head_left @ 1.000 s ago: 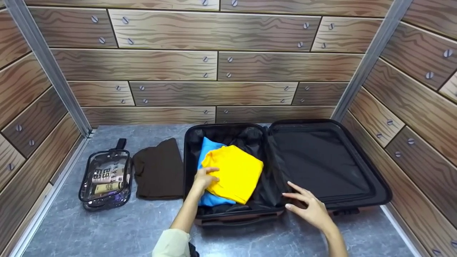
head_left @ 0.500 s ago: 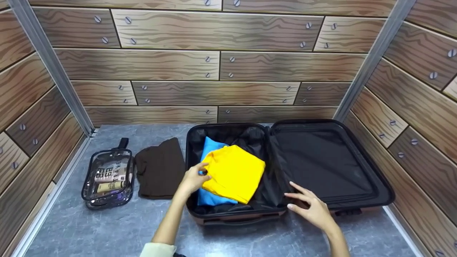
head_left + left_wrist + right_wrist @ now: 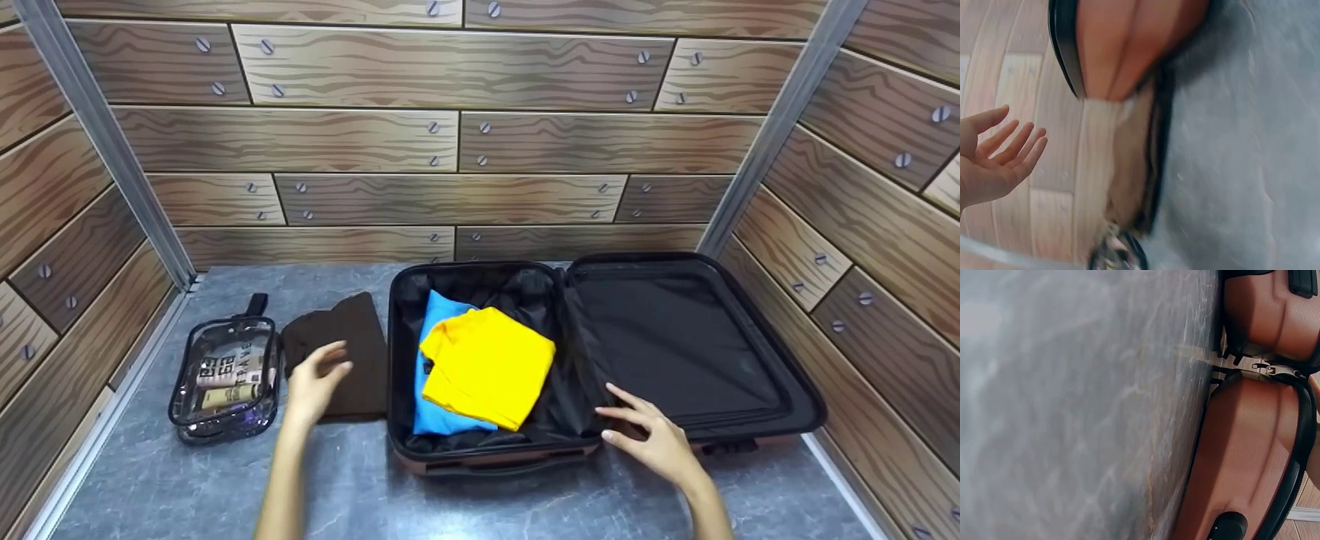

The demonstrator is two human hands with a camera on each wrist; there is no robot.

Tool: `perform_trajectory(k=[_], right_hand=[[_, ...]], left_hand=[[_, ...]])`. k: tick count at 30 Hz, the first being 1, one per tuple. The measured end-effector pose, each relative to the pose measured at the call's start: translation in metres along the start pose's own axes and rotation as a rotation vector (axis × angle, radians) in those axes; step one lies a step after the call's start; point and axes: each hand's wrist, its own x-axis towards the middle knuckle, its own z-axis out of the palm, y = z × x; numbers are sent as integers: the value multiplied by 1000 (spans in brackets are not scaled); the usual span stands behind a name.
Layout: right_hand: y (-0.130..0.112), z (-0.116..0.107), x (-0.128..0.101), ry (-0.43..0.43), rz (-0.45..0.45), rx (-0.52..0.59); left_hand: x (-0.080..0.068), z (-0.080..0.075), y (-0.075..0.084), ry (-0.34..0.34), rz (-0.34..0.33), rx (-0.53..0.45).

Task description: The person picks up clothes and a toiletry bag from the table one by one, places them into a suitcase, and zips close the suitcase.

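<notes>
The left hand [image 3: 311,386] hangs above the folded brown cloth [image 3: 364,367], fingers gently bent and thumb apart — the cloth lies between the clear bag [image 3: 219,367] and the open suitcase [image 3: 675,337]. The right hand [image 3: 651,444], fingers and thumb spread, is at the suitcase's near edge — whether it touches, I cannot tell.

On the grey, marbled surface [image 3: 172,487], a clear bag [image 3: 225,375] is laid at the left, a dark brown cloth [image 3: 364,367] just beside it, and a suitcase [image 3: 675,345] is spread open at the right.
</notes>
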Motion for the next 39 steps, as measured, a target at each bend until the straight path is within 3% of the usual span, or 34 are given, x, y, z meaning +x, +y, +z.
perform_trajectory(k=[7,14,28,39], right_hand=[[0,-1,-1,-7,1,1],[-1,-3,-4,-14,22,14],[2,0,-4,-6,16,1],[0,-1,-1,-12,6,7]], left_hand=[[-7,-16,-38,156,-117,98],[-13,-16,-68,223,-205,102],[-26,-14,-95,293,-383,207],[-23,-12,-104,273,-382,242]])
